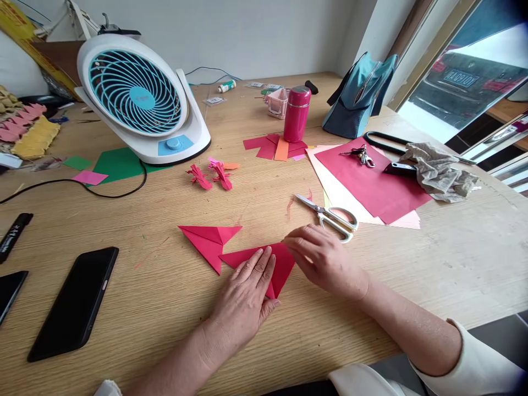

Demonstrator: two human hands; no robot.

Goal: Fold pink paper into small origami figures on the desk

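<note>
A red sheet of origami paper (284, 264), partly folded, lies flat on the table in front of me. My left hand (247, 291) rests on it with the fingers stretched out, pressing it down. At its upper right corner, my right hand (324, 258) pinches the paper's edge between thumb and fingertips. Just left of this sheet lies a second red paper (208, 236), folded into a pointed shape with creased flaps. Beyond my right hand are scissors (330, 217) with white handles, their blades pointing up and left.
A white and blue fan (140, 104) stands at the back left, its black cord trailing left. Folded pink-red paper figures (199, 177) sit mid-table. A magenta flask (297, 115), a blue bag (358, 99), red sheets (371, 181) and keys (363, 155) are farther right. A phone (74, 302) lies left.
</note>
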